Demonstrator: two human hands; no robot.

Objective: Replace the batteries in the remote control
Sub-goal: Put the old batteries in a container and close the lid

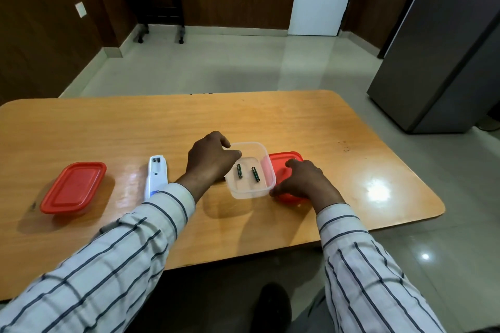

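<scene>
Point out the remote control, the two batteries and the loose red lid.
remote control (156, 177): head view, on its white back.
batteries (239, 170): head view, on the left one, in the clear container.
red lid (281, 163): head view, on its top, under the right hand.

Red lids (73, 188), white remote (156, 176), striped sleeves (151, 227), orange table (135, 127).

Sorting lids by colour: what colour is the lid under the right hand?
Red lid, seen in the head view, beside the clear container.
</scene>
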